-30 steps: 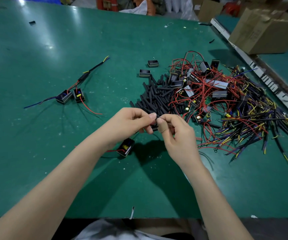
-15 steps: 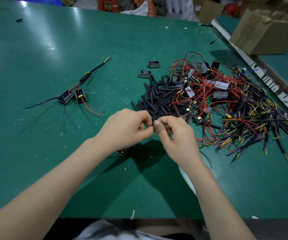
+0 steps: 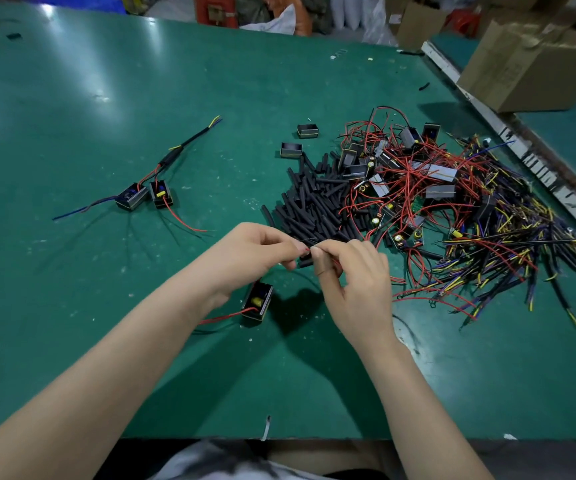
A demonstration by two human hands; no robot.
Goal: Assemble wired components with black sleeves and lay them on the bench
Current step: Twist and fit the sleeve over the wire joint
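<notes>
Above the smooth green bench (image 3: pixel 72 271), left hand (image 3: pixel 252 252) and right hand (image 3: pixel 355 271) pinch thin wire ends (image 3: pixel 309 241) together.

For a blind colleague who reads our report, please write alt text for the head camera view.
Above a green bench, the left hand and right hand pinch thin wire ends together, fingertips meeting. Behind them lie black sleeves and tangled wired parts; a finished assembly lies to the left.

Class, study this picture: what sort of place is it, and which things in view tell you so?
Probably a small electronics assembly workshop: a green bench carries a heap of black sleeves, a tangle of wired components, and cardboard boxes stand behind.
</notes>
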